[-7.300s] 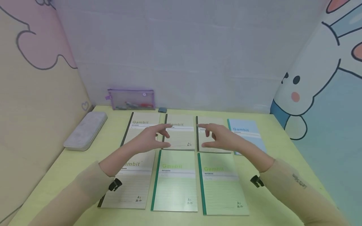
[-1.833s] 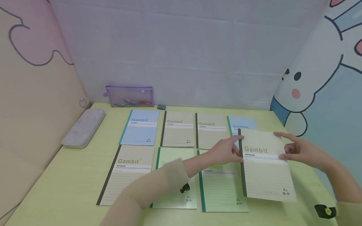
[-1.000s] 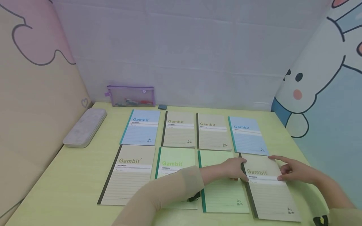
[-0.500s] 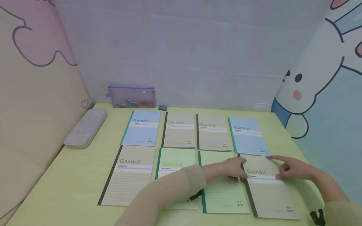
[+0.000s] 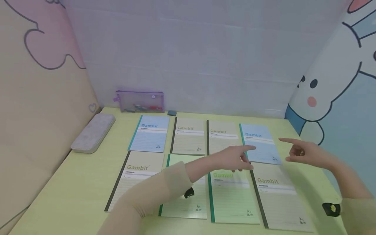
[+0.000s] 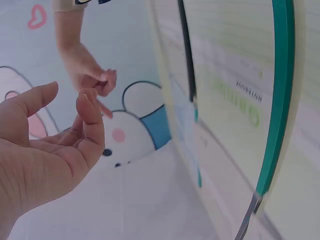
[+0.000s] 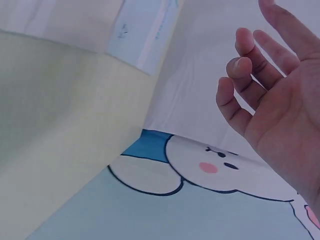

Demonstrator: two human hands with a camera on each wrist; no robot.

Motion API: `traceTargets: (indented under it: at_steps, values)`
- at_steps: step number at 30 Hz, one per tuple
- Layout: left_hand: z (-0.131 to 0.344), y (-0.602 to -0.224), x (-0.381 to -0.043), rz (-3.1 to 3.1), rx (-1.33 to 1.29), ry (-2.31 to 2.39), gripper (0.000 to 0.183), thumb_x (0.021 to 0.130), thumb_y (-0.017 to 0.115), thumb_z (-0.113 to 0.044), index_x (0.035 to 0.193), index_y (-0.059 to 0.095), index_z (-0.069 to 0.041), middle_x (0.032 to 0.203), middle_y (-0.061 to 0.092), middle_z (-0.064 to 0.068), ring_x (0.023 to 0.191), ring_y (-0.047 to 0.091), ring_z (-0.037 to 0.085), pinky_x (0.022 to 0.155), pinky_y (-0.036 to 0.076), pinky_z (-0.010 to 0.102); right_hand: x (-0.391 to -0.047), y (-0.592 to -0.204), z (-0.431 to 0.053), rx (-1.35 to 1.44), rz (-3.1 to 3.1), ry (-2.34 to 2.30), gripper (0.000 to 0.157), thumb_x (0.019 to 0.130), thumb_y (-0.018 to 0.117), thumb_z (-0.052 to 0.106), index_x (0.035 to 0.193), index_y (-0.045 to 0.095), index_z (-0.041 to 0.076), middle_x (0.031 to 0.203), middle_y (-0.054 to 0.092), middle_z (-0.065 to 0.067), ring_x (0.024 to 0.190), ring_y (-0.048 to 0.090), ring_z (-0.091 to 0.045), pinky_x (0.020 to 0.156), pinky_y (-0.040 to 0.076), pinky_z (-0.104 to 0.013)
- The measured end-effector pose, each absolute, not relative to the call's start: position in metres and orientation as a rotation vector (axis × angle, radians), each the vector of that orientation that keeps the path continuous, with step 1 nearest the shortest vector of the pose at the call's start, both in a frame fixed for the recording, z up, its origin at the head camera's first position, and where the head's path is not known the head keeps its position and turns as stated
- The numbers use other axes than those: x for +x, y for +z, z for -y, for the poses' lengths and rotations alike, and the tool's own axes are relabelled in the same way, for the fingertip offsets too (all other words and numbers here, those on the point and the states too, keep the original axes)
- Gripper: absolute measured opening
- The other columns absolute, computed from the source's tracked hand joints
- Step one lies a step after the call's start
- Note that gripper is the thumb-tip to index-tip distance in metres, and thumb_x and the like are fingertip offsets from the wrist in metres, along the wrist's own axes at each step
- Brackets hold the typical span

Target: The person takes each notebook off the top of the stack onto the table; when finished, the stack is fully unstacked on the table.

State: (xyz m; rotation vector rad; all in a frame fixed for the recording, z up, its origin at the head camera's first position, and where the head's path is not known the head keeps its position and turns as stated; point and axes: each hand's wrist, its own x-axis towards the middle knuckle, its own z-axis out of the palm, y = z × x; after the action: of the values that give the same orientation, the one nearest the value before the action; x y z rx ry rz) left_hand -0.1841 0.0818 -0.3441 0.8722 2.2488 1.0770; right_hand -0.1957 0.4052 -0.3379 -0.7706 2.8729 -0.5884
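Observation:
The beige notebook (image 5: 279,192) with a dark spine lies flat at the front right of two rows of notebooks. My left hand (image 5: 230,159) is raised over the right green notebook (image 5: 233,199), holding nothing, its index finger reaching across the blue notebook (image 5: 259,143) in the head view. The left wrist view shows that hand (image 6: 55,140) with loosely bent fingers and an empty palm. To the right of the blue notebook hovers my right hand (image 5: 311,155), index finger extended. In the right wrist view the hand (image 7: 280,85) has relaxed fingers with nothing between them.
Other notebooks are a blue one (image 5: 149,133), two beige ones (image 5: 188,137) (image 5: 221,142) at the back, and a beige one (image 5: 136,182) and a green one (image 5: 183,205) in front. A grey case (image 5: 94,132), purple pouch (image 5: 141,102) and small eraser-like block (image 5: 172,113) stand behind.
The beige notebook came down onto the table at the front right, and both hands then let go and rose away from it. Earlier, a blue notebook took the back-left spot from a beige one.

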Motion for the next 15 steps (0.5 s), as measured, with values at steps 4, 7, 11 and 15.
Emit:
traceTargets:
  at_steps: [4,7,11,15]
  values:
    - [-0.037,-0.310,-0.191,-2.292,0.924,1.096,0.068,0.091,0.063,-0.029,0.149,0.026,-0.029,0.098,0.064,-0.009,0.079,0.062,0.005,0.065,0.054,0.025,-0.201,-0.315,-0.391,-0.730,-2.981,-0.514,0.066,0.084,0.072,0.025,0.140,0.043,0.008,0.076,0.058,0.005,0.061,0.048,-0.002,0.053,0.040,-0.022]
    - [0.001,-0.290,-0.196,-2.398,0.941,1.082,0.068,0.092,0.061,-0.030,0.150,0.024,-0.028,0.102,0.063,-0.009,0.086,0.062,0.005,0.069,0.053,0.024,-0.206,-0.305,-0.382,-0.684,-3.067,-0.476,0.064,0.085,0.070,0.029,0.140,0.043,0.009,0.079,0.060,0.003,0.063,0.048,-0.002,0.054,0.041,-0.022]
    - [0.053,-0.279,-0.205,-2.556,0.900,1.087,0.067,0.093,0.060,-0.031,0.149,0.025,-0.029,0.105,0.063,-0.008,0.092,0.061,0.007,0.073,0.052,0.027,-0.208,-0.300,-0.373,-0.678,-3.169,-0.438,0.059,0.088,0.067,0.030,0.139,0.045,0.009,0.086,0.063,-0.001,0.068,0.048,-0.007,0.055,0.040,-0.023]
    - [0.104,-0.280,-0.214,-2.710,0.846,1.108,0.065,0.092,0.061,-0.032,0.148,0.029,-0.028,0.108,0.063,-0.006,0.094,0.060,0.010,0.076,0.051,0.031,-0.209,-0.305,-0.365,-0.699,-3.248,-0.438,0.056,0.090,0.064,0.031,0.135,0.047,0.004,0.102,0.063,-0.013,0.084,0.055,-0.023,0.067,0.049,-0.039]
